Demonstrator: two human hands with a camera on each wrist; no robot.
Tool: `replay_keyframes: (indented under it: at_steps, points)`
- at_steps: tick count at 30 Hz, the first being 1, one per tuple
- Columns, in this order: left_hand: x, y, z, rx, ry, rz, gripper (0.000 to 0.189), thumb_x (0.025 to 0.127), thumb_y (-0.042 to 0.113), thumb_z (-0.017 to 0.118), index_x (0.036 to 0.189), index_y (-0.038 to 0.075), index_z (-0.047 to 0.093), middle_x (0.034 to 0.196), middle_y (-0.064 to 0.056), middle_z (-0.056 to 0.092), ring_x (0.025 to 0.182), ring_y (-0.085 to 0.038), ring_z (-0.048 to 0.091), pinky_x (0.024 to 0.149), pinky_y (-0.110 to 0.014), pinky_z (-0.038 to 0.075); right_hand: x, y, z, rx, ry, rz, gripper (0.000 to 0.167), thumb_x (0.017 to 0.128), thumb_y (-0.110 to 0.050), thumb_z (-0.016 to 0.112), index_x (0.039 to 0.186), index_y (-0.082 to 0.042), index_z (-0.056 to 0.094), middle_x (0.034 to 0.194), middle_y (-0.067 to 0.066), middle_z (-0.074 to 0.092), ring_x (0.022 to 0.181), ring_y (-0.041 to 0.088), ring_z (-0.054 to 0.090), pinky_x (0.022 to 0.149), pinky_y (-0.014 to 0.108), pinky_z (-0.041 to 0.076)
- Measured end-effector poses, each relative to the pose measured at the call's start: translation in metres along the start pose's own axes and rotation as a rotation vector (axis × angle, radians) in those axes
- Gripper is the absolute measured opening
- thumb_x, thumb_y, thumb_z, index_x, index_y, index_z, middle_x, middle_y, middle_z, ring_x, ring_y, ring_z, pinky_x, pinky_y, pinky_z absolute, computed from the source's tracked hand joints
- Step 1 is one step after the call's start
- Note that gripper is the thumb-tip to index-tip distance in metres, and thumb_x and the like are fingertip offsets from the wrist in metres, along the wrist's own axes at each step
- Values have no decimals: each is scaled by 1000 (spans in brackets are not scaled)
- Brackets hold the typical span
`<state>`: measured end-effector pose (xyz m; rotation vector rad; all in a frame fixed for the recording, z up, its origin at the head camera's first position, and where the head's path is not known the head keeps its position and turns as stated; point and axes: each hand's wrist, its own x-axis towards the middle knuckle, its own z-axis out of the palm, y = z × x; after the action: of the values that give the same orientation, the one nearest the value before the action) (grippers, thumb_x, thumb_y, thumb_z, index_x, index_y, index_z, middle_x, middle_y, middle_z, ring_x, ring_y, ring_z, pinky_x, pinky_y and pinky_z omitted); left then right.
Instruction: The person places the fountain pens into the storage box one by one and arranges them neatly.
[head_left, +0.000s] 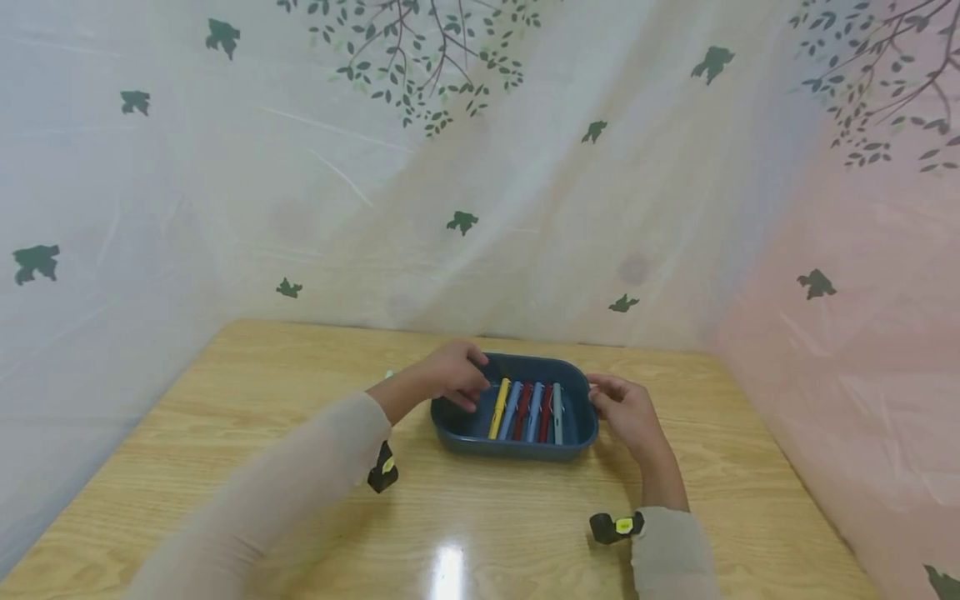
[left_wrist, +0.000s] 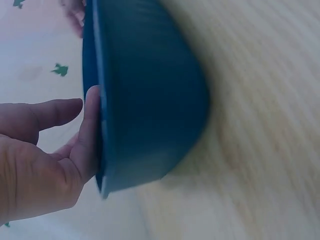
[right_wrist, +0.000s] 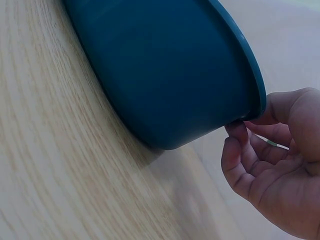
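A dark blue plastic tub point(head_left: 517, 451) with rounded corners stands on the table. Several slim pens lie side by side in it, among them a yellow pen point(head_left: 498, 408), blue and dark red ones, and a pale teal pen point(head_left: 557, 414) at the right. My left hand point(head_left: 455, 377) is over the tub's left end, fingers loosely bent and apart, nothing seen between them; the left wrist view has this hand point(left_wrist: 55, 160) at the rim. At the right end my right hand point(head_left: 626, 412) pinches the rim, thumb above and fingers beneath in the right wrist view.
The wooden table point(head_left: 510, 525) runs back to a pale curtain point(head_left: 375, 208) printed with leaves and birds, which also hangs along both sides. Behind my left wrist a small light teal thing point(head_left: 388, 374) shows, mostly hidden.
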<state>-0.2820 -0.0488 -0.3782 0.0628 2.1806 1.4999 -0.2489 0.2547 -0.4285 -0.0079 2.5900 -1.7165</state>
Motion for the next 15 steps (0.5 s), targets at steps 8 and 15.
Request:
replay_keyframes:
  at_steps: [8,15]
  points:
    - [-10,8,-30,-13,2,40,55,94,-8,60,146,-5,44,127,-31,61,80,-26,61,69,-38,64,0,-1,1,-5,16,9,34,106,-7,51,138,-3,62,116,16,64,102,21,62,84,26,59]
    - [-20,4,-51,-27,43,43,55,92,-11,54,145,-6,42,127,-33,61,81,-27,61,69,-37,64,-3,-2,3,3,12,29,34,107,-7,50,139,-3,61,116,17,63,105,24,61,86,27,59]
